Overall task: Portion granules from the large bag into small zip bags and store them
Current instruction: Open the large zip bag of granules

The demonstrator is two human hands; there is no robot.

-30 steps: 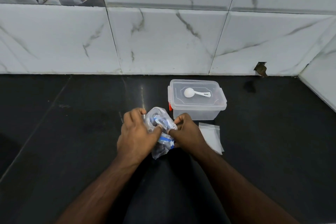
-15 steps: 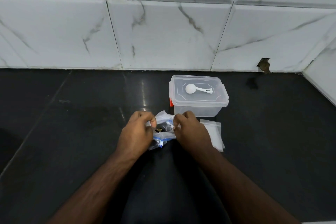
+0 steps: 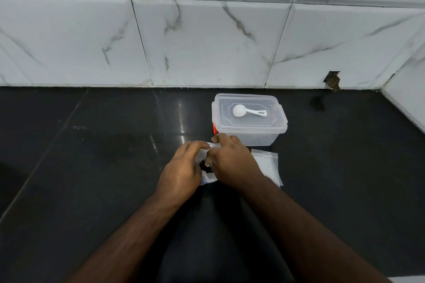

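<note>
Bag (image 3: 208, 178) pinched between left hand (image 3: 181, 172) and right hand (image 3: 232, 163)

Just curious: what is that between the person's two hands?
In the head view, a crumpled clear bag with dark granules, gripped by left hand and right hand.

A crumpled clear plastic bag (image 3: 208, 178) with a blue-marked edge and dark granules (image 3: 205, 166) showing inside is sitting low on the black counter, mostly hidden between the two hands that are gripping its top. Just to its right, a small stack of flat, clear zip bags (image 3: 268, 164) is lying on the counter, touching the front of a clear plastic box (image 3: 249, 119). The box is standing with its lid closed, and a white scoop (image 3: 248, 111) is lying on top of the lid, handle pointing right.
</note>
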